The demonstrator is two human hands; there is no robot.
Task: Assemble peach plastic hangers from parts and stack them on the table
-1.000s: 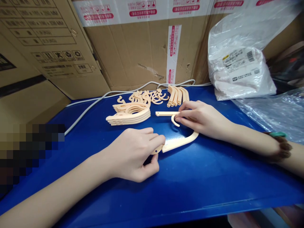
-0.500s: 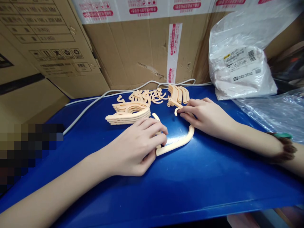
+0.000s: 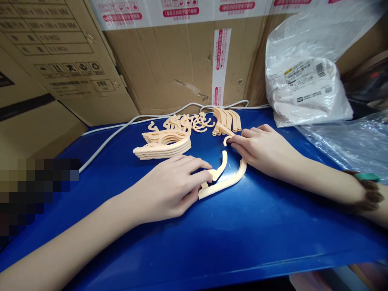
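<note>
Between my hands lies a cream plastic part of a folding clothes hanger, a long curved arm [image 3: 226, 184] resting on the blue table [image 3: 194, 246]. The fingers of my left hand [image 3: 177, 184] are closed on a shorter curved hanger piece [image 3: 222, 163] above its left end. My right hand [image 3: 257, 145] is closed around the far right end of the hanger, with a small hook tip [image 3: 226, 140] and a straight strip [image 3: 226, 130] showing past its fingertips. What lies under the right fingers is hidden.
Behind my left hand sits a stack of nested hanger parts [image 3: 162, 153]. Loose hooks [image 3: 182, 121] and curved arm pieces [image 3: 228, 119] lie farther back. A white cable [image 3: 115, 126] runs along the cardboard boxes [image 3: 163, 68]. A plastic bag [image 3: 309, 89] stands at right.
The shorter curved piece at my left fingers has swung to the right, its free tip now pointing up toward my right hand. My right hand has barely moved.
</note>
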